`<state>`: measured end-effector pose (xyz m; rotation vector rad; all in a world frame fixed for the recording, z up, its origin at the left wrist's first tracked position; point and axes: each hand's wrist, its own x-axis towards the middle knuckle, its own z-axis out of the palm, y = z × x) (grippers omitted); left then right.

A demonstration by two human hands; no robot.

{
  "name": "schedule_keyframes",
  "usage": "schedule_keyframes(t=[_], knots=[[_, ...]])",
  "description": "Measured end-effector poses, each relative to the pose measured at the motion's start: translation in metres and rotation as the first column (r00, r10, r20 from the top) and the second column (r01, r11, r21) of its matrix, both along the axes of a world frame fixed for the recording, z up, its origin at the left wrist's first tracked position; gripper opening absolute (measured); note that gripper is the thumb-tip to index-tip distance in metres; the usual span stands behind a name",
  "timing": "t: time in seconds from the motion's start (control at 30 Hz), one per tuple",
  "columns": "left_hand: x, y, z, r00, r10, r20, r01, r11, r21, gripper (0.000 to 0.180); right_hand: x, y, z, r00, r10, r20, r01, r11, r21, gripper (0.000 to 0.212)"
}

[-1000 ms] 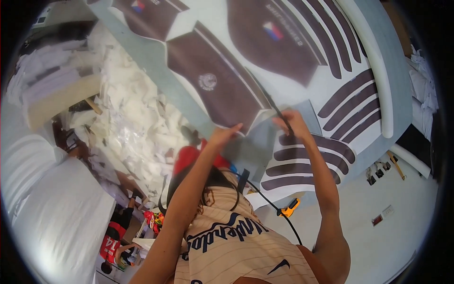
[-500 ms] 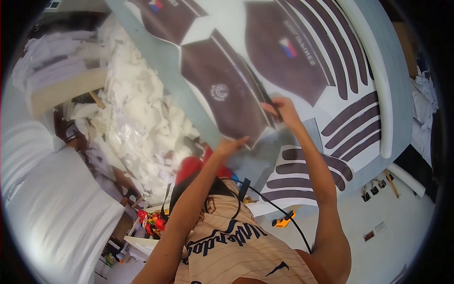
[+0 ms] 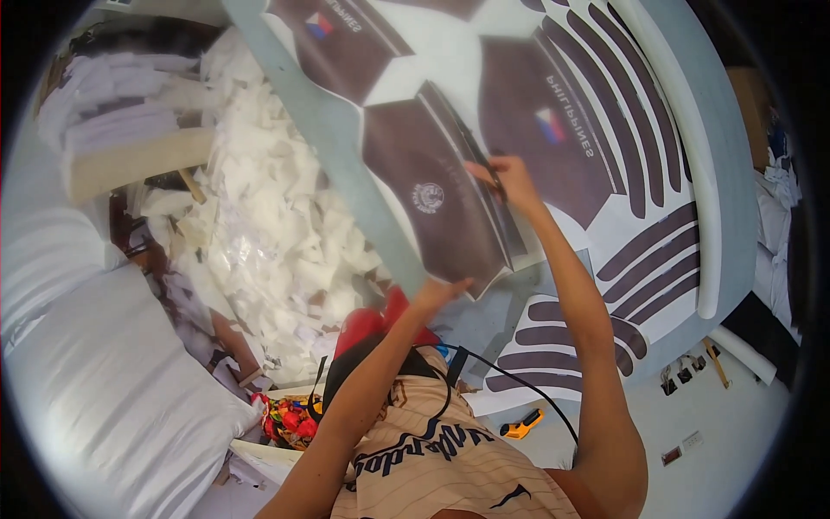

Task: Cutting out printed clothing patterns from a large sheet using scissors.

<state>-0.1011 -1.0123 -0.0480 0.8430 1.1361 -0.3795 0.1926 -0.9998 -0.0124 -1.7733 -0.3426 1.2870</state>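
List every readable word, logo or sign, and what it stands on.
Wording not copied, only located:
Tan shirt: large dark lettering, tick mark.
Right brown panel: pale lettering beside a flag.
Upper-left brown panel: pale lettering beside a flag.
Middle brown panel: emblem and faint lettering, too blurred to read.

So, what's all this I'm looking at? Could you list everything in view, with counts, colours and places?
Large shaped printed panels: at least four, dark brown, on the table
Curved printed strips: about a dozen, dark brown, right side
Long thin scissors: one pair, black, in the right hand
Flat worktable: one, grey-blue, upper centre
Long smooth rolls: two, white, right side
Heaped scraps: uncountable, cream-white, left of the table
Draped sheeting: count unclear, silvery white, lower left
Crumpled bundle: one, red and yellow, lower left of centre
Handheld tool: one, orange and black, bottom centre-right
Pinstriped jersey: one, tan, bottom centre
Bare hands: two; left blurred at a panel's corner, right gripping the scissors
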Motion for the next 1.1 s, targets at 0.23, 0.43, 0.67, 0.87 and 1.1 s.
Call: schedule_keyframes(t=[0.23, 0.43, 0.67, 0.87, 1.1], knots=[[-0.006, 0.017, -0.009, 0.983, -0.158, -0.093, 0.153, 0.987, -0.056, 0.047, -0.007, 0.002, 0.008, 0.990, -0.012, 0.140, 0.019, 0.999, -0.048, 0.053], [-0.017, 0.127, 0.005, 0.996, -0.046, -0.078, 0.082, 0.833, 0.547, 0.052, -0.072, -0.074, 0.035, 0.941, -0.132, 0.313, 0.144, 0.989, -0.016, 0.039], [0.030, 0.274, -0.014, 0.975, 0.071, 0.209, -0.185, 0.779, 0.599, 0.048, -0.171, -0.075, 0.090, 0.889, -0.458, 0.018, 0.458, 0.888, -0.025, 0.034], [0.101, 0.376, -0.008, 0.970, -0.028, 0.240, -0.081, 0.898, 0.432, 0.044, -0.235, 0.034, 0.087, 0.891, -0.397, -0.219, 0.417, 0.907, 0.053, 0.035], [0.140, 0.431, -0.011, 0.979, -0.160, 0.129, 0.120, 0.954, 0.274, 0.025, -0.290, 0.178, 0.051, 0.700, -0.614, -0.366, 0.633, 0.770, -0.080, 0.043]])
